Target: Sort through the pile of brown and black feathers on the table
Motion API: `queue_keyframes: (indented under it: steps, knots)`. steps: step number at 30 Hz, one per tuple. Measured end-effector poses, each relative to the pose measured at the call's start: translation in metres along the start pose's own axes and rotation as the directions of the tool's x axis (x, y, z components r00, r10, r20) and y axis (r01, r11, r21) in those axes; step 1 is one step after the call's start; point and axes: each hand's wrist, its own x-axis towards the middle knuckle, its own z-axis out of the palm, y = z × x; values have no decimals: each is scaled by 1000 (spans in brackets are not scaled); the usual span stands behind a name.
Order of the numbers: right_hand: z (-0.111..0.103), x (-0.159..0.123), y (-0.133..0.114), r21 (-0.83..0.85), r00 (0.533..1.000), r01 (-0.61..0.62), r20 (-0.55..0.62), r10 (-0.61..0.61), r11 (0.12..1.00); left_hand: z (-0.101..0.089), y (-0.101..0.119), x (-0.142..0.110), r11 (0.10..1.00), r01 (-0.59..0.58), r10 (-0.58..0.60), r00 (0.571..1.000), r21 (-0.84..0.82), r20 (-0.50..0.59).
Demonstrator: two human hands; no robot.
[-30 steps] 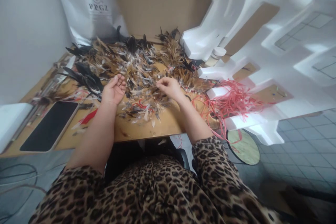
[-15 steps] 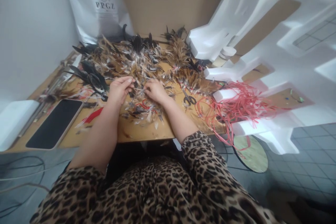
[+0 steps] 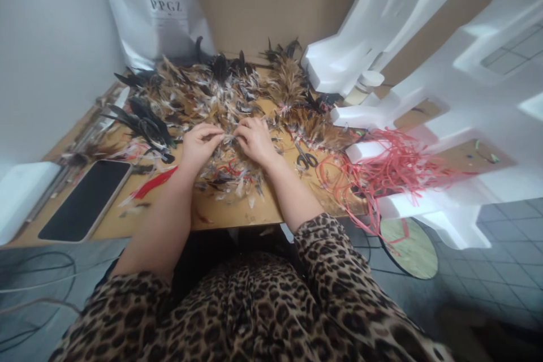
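My left hand and my right hand meet, fingertips nearly touching, over the table. Both are closed in a pinch on a small pale feather, mostly covered by the fingers. Just beyond them spreads a large heap of brown, black and white feathers. Loose feather bits with thin red strips among them lie in front of the hands. To the right of my right hand, black-handled scissors rest near a bundle of brown feathers.
A phone and a white box lie at the table's left. Tangled red ribbon strips hang over white foam pieces on the right. A white-capped jar stands behind. Dark long feathers lie left.
My two hands have come closer together, the left moving right and the right turning its back upward. The view has shifted slightly.
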Motion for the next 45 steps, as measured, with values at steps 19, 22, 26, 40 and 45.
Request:
queue_keyframes:
  steps: [19,22,26,40,45]
  knots:
    - [16,3,16,111,980,-149,-116,162,983,-3,-10,5,856,432,-438,898,-284,46]
    - [17,4,19,127,978,-153,-123,169,980,-9,-9,9,626,502,-572,816,-597,86]
    - [16,2,17,99,976,-87,-191,105,991,-14,-6,11,429,549,-603,766,-718,225]
    - [12,0,7,13,969,93,-230,-87,996,-5,4,0,417,752,-531,657,-510,534]
    - [15,1,5,130,952,20,-306,21,991,0,3,0,443,691,-522,717,-572,462]
